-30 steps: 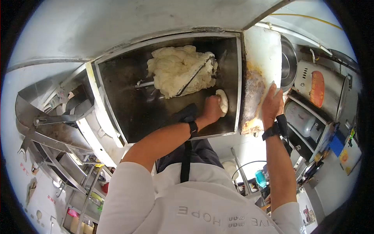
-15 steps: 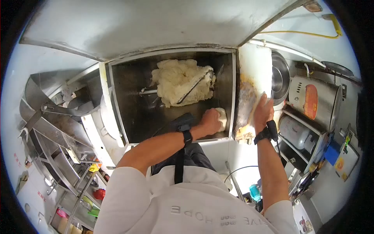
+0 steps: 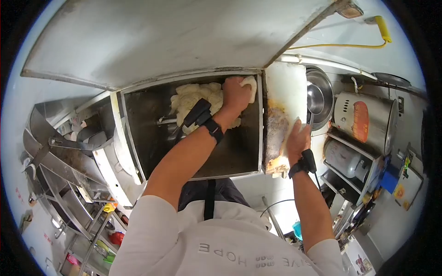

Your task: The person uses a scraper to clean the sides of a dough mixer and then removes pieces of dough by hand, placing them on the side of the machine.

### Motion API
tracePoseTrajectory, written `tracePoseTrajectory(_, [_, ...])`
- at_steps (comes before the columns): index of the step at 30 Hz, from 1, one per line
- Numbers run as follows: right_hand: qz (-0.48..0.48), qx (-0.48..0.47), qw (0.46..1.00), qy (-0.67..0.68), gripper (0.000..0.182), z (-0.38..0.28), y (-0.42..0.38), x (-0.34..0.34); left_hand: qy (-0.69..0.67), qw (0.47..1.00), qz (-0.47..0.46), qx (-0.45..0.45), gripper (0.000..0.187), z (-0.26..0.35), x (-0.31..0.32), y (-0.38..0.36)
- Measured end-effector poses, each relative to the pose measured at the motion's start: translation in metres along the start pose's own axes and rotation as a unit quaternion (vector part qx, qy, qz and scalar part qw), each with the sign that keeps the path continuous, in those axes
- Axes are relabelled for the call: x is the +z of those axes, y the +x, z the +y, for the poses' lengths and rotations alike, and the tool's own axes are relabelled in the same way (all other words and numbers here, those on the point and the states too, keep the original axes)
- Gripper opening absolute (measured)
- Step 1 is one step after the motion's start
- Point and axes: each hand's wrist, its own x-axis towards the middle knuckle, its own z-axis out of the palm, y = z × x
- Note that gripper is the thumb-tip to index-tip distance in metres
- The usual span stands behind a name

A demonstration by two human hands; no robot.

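Inside the open mixer trough, a large pale dough mass lies around a metal mixing bar. My left hand reaches over the dough to the far right corner. Its fingers are closed on a pale lump, apparently a piece of dough, pressed against the right inner wall. That forearm hides part of the trough and dough. Outside the trough, my right hand rests on the right edge of the white, rust-stained machine housing, fingers stretched out and holding nothing.
A raised lid stands behind the trough. To the right are a metal bowl with a ladle, a large steel pot and a gas cylinder on a rack. Metal shelving stands left.
My left hand has slid the pale lump from the near right part of the trough to the far right corner. My right hand stays on the housing edge. The view has shifted slightly.
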Motion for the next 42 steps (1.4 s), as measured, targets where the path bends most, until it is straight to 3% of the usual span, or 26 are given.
tracePoseTrajectory(4, [-0.035,0.021,0.999,0.017,0.062,-0.009,-0.003,-0.012,0.064,0.993,-0.004,0.099,0.021,0.001,-0.004,-0.042])
tracePoseTrajectory(8, [0.007,0.014,1.000,0.021,0.063,-0.010,-0.007,-0.013,0.110,0.968,-0.072,0.212,0.011,-0.015,-0.005,-0.113])
tracePoseTrajectory(11, [-0.003,0.009,0.999,0.032,0.063,-0.001,-0.005,-0.007,0.130,0.964,-0.094,0.213,0.012,-0.018,-0.007,-0.167])
tracePoseTrajectory(13, [0.030,-0.005,0.999,0.017,0.063,0.001,-0.005,-0.004,0.108,0.969,-0.177,0.132,0.020,-0.017,-0.010,-0.180])
tracePoseTrajectory(14, [0.035,-0.003,0.999,0.026,0.063,0.000,-0.004,-0.006,0.114,0.967,-0.178,0.140,0.020,-0.014,-0.010,-0.176])
tracePoseTrajectory(17, [-0.011,0.017,0.999,0.032,0.063,0.000,-0.005,-0.011,0.114,0.985,-0.008,0.125,0.032,-0.003,0.001,-0.153])
tracePoseTrajectory(20, [0.009,0.008,0.998,0.067,0.060,-0.001,-0.007,-0.012,0.125,0.977,0.034,0.170,0.036,0.005,0.006,-0.099])
tracePoseTrajectory(22, [0.019,-0.003,0.997,0.080,0.060,0.000,-0.007,-0.011,0.046,0.991,0.077,0.099,0.037,0.013,0.012,-0.073])
tracePoseTrajectory(25, [-0.029,0.015,0.996,0.082,0.059,-0.008,-0.008,-0.027,0.065,0.988,0.127,0.058,0.036,0.042,0.012,-0.036])
tracePoseTrajectory(28, [0.005,0.008,0.997,0.082,0.058,-0.004,-0.007,-0.019,0.102,0.980,0.163,0.045,0.031,0.048,0.013,-0.007])
tracePoseTrajectory(32, [0.055,-0.018,0.996,0.072,0.053,0.002,-0.006,-0.011,0.132,0.977,0.138,0.097,0.034,0.039,0.012,-0.026])
tracePoseTrajectory(33, [-0.006,0.003,0.996,0.084,0.059,0.001,-0.005,-0.017,0.139,0.978,0.113,0.110,0.034,0.035,0.011,-0.030])
tracePoseTrajectory(35, [-0.004,0.011,0.997,0.078,0.059,0.003,-0.005,-0.013,0.148,0.978,0.087,0.121,0.033,0.013,0.012,-0.043])
tracePoseTrajectory(37, [0.029,-0.003,0.996,0.080,0.056,0.006,-0.004,-0.007,0.112,0.987,0.032,0.107,0.031,-0.014,0.015,-0.075])
tracePoseTrajectory(39, [0.030,-0.002,0.997,0.078,0.055,0.006,-0.005,-0.007,0.176,0.976,0.018,0.129,0.027,-0.008,0.019,-0.127])
tracePoseTrajectory(42, [0.044,-0.006,0.996,0.072,0.054,0.007,-0.007,-0.006,0.137,0.984,-0.070,0.086,0.020,-0.018,0.023,-0.194])
